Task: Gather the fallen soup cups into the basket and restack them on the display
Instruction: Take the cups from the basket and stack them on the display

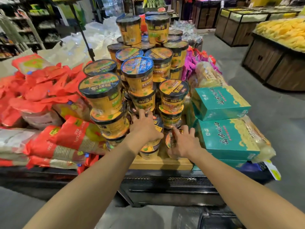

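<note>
Left hand [145,128] clasps one soup cup [158,123], right hand [184,143] clasps a tipped cup [170,140] beside it.

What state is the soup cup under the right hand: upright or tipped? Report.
Tipped: the soup cup under the right hand shows its lid sideways.

The soup cups [140,80] wear glossy film. Teal boxes [221,103] look matt card; the stand [165,180] is dark metal mesh.
</note>
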A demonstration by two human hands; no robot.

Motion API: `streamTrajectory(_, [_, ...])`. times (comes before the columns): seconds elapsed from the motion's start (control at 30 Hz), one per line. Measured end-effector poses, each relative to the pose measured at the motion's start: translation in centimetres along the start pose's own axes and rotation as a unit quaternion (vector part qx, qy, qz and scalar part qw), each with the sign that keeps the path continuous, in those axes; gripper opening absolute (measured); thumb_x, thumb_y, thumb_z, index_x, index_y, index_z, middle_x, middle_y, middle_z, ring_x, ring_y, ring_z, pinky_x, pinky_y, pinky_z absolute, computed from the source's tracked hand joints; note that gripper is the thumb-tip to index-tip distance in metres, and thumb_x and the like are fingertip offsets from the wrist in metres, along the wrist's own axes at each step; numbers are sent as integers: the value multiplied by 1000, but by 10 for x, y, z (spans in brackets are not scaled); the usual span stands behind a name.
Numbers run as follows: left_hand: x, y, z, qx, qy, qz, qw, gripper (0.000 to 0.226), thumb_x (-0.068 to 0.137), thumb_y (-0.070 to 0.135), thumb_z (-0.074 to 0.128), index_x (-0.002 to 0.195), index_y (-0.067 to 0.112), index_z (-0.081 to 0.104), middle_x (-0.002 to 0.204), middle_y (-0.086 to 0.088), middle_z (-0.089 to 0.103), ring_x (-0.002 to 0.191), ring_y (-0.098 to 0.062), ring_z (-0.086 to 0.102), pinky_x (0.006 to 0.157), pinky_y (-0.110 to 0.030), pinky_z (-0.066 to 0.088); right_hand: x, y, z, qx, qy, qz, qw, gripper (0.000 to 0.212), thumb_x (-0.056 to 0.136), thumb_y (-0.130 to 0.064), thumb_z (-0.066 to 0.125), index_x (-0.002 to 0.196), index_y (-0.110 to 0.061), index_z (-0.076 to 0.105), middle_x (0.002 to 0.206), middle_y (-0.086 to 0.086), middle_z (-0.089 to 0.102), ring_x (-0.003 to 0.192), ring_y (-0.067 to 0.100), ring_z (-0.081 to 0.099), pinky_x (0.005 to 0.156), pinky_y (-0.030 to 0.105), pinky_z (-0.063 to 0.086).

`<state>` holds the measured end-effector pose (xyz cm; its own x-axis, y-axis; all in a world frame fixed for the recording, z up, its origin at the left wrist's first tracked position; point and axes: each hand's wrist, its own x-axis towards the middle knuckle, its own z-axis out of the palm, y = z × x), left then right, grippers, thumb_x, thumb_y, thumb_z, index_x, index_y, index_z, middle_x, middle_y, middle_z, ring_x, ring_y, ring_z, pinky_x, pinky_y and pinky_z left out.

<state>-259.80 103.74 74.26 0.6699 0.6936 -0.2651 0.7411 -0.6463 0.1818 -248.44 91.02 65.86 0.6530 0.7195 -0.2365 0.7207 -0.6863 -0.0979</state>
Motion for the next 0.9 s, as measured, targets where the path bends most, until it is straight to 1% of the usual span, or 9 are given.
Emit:
streamTrajectory(0.1, [4,-1,3,-6,-2,0,1000,110,80,60,74,163,21,13,165,-5,3,149,-47,13,115,-55,36,5,0,6,5,-6,3,1000,111,72,-71,71,159,-36,12,151,8,22,142,40,20,106,55,42])
streamTrajectory(0.27, [6,-1,3,-16,-11,-3,1000,109,79,58,74,162,19,14,165,-5,4,147,-47,15,113,-56,37,11,-3,9,-6,-10,8,1000,109,74,-71,70,159,-37,11,145,8,25,137,38,24,102,53,43])
streamTrajectory(0.4, [5,0,5,-11,-14,-2,1000,110,81,59,73,162,18,12,165,-7,3,146,-45,17,111,-55,39,10,-5,8,-9,-11,9,1000,111,75,-73,70,161,-34,11,150,9,24,140,38,24,106,54,42])
streamTrajectory(0.5, [3,2,4,13,-10,4,1000,111,82,64,71,163,18,9,165,-9,4,146,-46,19,114,-54,35,7,-6,6,-5,-15,9,1000,116,75,-76,70,162,-29,9,154,9,22,142,38,24,108,54,41])
streamTrajectory(0.6, [-1,3,2,33,-9,9,999,113,82,67,68,163,18,7,168,-13,2,149,-47,16,119,-56,28,2,-7,4,-9,-15,8,1000,121,75,-80,68,163,-27,4,157,10,21,143,38,25,110,54,40])
streamTrajectory(0.77, [-10,2,-5,37,0,23,999,111,83,69,65,163,19,8,169,-11,5,152,-45,13,121,-58,23,-17,-9,-5,-8,24,3,1000,109,83,-77,60,163,-24,10,155,11,31,140,37,32,109,53,41])
streamTrajectory(0.9, [-25,1,-14,9,39,52,998,101,86,64,65,161,19,16,168,-8,14,151,-41,18,121,-57,23,-37,-10,-21,-8,72,-1,997,94,91,-73,51,160,-18,18,153,13,38,138,38,37,106,51,43])
